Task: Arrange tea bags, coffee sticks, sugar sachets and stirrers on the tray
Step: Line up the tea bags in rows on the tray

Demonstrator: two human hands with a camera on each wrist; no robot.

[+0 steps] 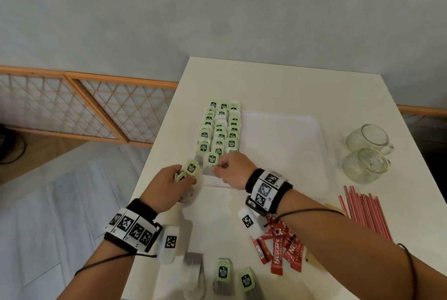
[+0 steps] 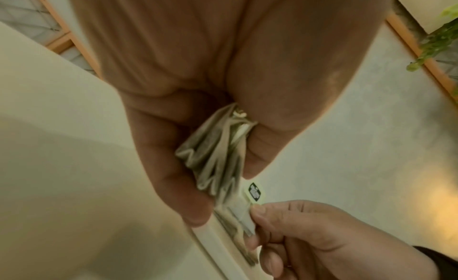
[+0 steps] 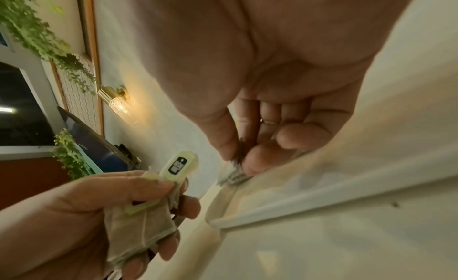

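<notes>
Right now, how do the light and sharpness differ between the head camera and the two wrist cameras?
Head view: cool, even light; the green-tagged tea bags in rows read sharp. Left wrist view: warm yellow cast, the left hand looms large, its clutched tea bag bundle smeared. Right wrist view: warm too, a glowing wall lamp flares, the right hand soft.

"NESCAFE CLASSIC" runs in white along the red coffee sticks (image 1: 278, 255) heaped near the table's front edge, right of centre. The green tea bag tags (image 1: 222, 273) carry a dark badge with white lettering (too small and blurred to read, even in the wrist views).
</notes>
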